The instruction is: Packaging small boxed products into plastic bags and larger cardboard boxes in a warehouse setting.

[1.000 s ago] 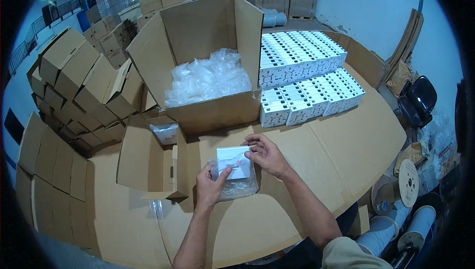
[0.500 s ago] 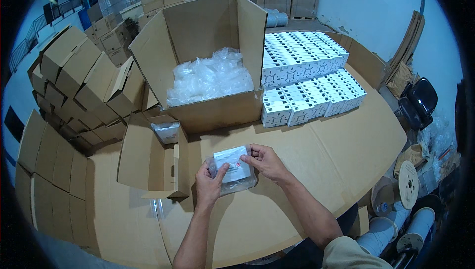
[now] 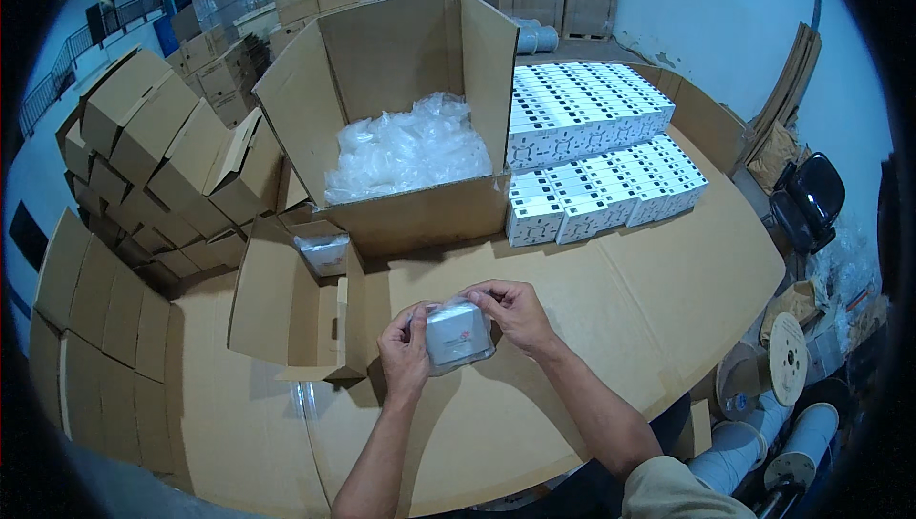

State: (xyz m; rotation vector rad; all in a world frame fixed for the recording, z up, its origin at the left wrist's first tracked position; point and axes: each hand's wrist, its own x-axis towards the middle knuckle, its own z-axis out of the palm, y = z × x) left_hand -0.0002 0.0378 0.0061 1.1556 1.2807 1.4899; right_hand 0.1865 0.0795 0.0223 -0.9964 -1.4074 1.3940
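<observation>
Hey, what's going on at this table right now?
A person stands at a cardboard-covered table holding a small white box wrapped in a clear plastic bag between the left hand and right hand, just above the tabletop. Behind it sits a large open cardboard carton full of clear plastic bags. To its right are rows of small white boxes stacked in two tiers. A smaller open cardboard box lies to the left of the hands.
</observation>
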